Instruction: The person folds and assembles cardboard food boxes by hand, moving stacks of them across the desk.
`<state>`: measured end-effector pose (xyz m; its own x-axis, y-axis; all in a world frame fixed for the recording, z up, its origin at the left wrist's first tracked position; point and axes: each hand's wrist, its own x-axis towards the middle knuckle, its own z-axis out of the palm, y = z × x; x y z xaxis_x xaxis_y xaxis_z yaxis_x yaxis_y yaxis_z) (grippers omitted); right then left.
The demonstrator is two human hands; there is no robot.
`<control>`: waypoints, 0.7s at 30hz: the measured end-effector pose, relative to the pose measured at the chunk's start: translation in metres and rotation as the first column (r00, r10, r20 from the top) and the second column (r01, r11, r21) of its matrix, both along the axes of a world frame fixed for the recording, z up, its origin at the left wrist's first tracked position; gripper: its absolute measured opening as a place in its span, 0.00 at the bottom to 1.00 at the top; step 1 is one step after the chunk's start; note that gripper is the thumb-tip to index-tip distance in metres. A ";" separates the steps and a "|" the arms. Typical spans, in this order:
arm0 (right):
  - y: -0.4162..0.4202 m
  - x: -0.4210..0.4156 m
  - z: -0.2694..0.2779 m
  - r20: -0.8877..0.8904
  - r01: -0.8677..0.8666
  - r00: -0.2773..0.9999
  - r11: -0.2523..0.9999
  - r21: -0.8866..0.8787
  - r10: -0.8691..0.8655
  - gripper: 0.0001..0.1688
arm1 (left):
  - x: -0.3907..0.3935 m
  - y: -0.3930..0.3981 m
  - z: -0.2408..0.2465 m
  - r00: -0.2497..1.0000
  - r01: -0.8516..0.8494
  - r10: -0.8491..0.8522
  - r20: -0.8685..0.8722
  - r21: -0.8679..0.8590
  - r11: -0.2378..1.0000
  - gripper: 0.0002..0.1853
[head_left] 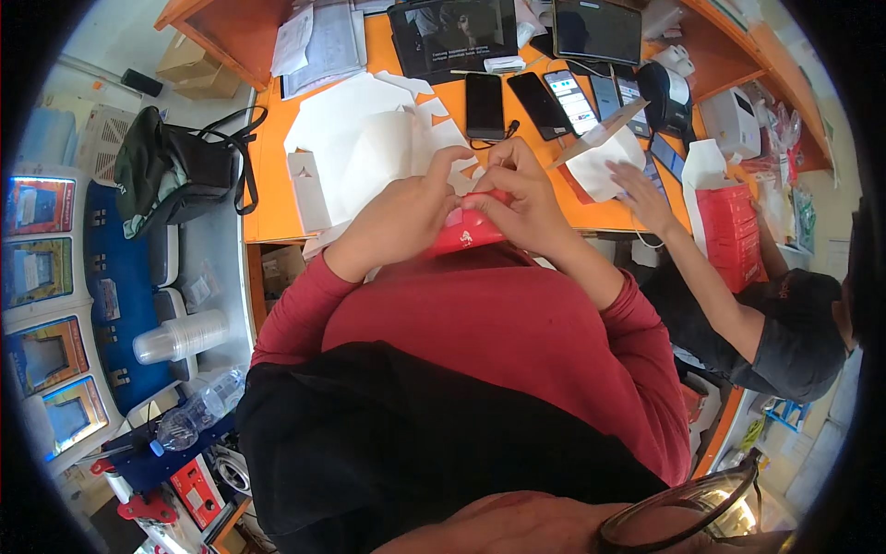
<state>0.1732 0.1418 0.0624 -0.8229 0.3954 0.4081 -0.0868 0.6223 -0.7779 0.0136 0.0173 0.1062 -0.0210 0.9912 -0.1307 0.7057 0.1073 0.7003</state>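
Close to my body, at the front edge of the orange table [270,208], my left hand [408,208] and my right hand [522,197] both hold a red paperboard box piece [467,232] with a small white print. The fingertips of both hands meet at its upper edge, where my fingers hide part of it. Behind my left hand lie unfolded white carton blanks [339,118], some with cut flaps, and a curved white sheet [387,145] on top of them.
At the right a co-worker's hand [637,197] is beside an open white-and-red box [602,166]; a tall red box [730,228] stands nearby. Several phones [484,107], a tablet [453,34] and a black printer [664,97] occupy the table's back. A dark bag [187,166] and stacked plastic cups [181,336] are left.
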 end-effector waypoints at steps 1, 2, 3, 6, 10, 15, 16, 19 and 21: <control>0.002 0.000 0.000 -0.024 -0.001 1.000 1.000 0.011 0.001 0.06 | 0.001 0.000 0.001 1.000 0.002 -0.002 0.008 -0.007 1.000 0.29; 0.000 0.001 -0.001 -0.038 0.005 0.999 1.000 0.001 -0.005 0.07 | 0.001 0.001 0.001 1.000 0.003 -0.003 0.017 -0.015 1.000 0.29; -0.004 0.002 -0.001 -0.054 0.015 0.998 1.000 -0.008 -0.015 0.07 | 0.000 0.001 0.001 1.000 0.002 -0.003 0.020 0.004 1.000 0.29; -0.003 0.003 -0.002 -0.039 0.078 0.996 0.993 -0.093 -0.082 0.07 | -0.002 0.001 -0.001 0.999 0.015 -0.016 0.029 0.034 0.999 0.29; 0.005 0.007 -0.004 0.024 -0.128 0.990 0.968 -0.215 0.136 0.07 | -0.001 0.002 0.000 0.997 0.061 -0.060 0.052 -0.026 0.998 0.29; 0.008 0.005 -0.002 -0.003 -0.266 0.962 0.941 -0.211 0.271 0.08 | -0.002 0.004 0.001 0.994 0.101 -0.102 0.036 0.037 0.994 0.29; 0.009 0.004 -0.002 -0.008 -0.308 0.949 0.923 -0.233 0.314 0.09 | -0.004 0.005 -0.002 0.992 0.124 -0.126 0.010 0.110 0.986 0.29; 0.001 0.005 0.000 0.135 -0.064 0.983 0.923 -0.379 0.123 0.08 | -0.006 0.008 0.004 0.990 0.137 -0.130 -0.046 0.216 0.967 0.29; 0.006 0.008 -0.006 0.281 -0.059 0.951 0.966 -0.252 0.131 0.10 | -0.006 0.009 0.006 0.990 0.141 -0.133 -0.052 0.244 0.960 0.29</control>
